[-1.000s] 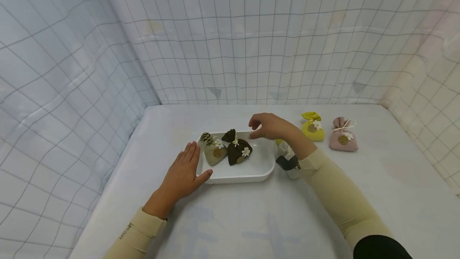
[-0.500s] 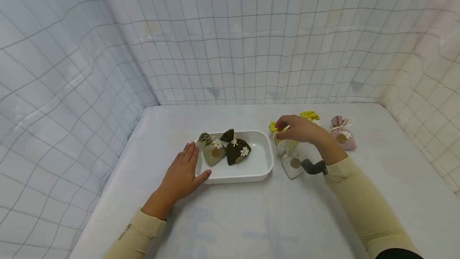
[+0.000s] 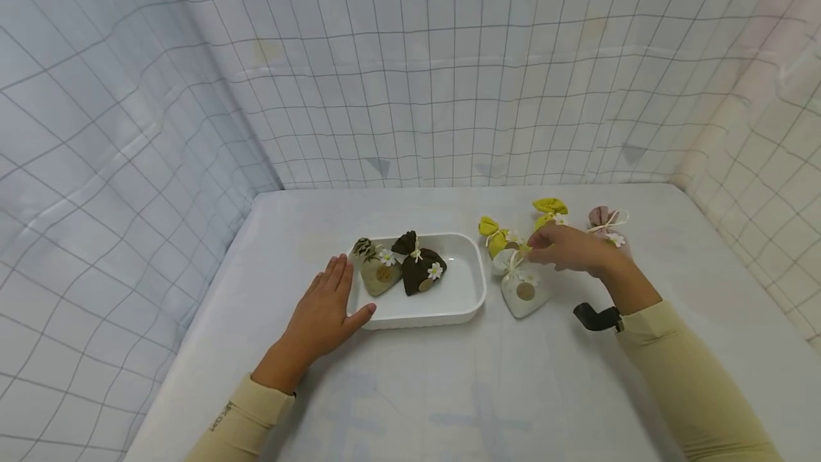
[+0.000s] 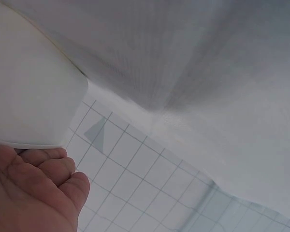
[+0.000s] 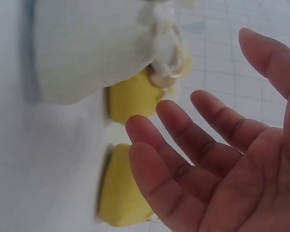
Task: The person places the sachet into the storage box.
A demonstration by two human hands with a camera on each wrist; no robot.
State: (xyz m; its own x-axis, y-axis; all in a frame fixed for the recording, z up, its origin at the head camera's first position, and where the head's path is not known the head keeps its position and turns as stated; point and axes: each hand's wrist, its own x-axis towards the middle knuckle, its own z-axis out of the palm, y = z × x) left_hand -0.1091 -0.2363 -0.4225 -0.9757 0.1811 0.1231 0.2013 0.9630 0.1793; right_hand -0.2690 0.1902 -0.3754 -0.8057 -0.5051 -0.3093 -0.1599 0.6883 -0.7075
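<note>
A white oblong tray [image 3: 460, 298] holds an olive-beige drawstring pouch [image 3: 380, 279] and a dark brown one [image 3: 420, 269], each with a white flower. My left hand [image 3: 323, 312] rests against the tray's left end, fingers straight and thumb by the front rim. My right hand [image 3: 571, 248] hovers right of a white pouch [image 3: 524, 301], holding nothing. In the right wrist view its fingers [image 5: 169, 169] are spread and slightly bent. Just behind the white pouch lies a yellow pouch [image 3: 496, 242]. Another yellow pouch [image 3: 549, 206] is partly hidden behind the right hand.
A pink pouch [image 3: 601, 217] lies at the right, partly covered by the right hand and wrist. The white table [image 3: 410, 391] is bounded at the back by a grid-patterned curtain [image 3: 436, 91], with more curtain at both sides. A dark wrist device [image 3: 596, 317] sticks out below the right wrist.
My right hand has moved right, from over the tray, past the nearer yellow pouch, to beside the white pouch, uncovering both. The left hand, tray and pouches have stayed in place.
</note>
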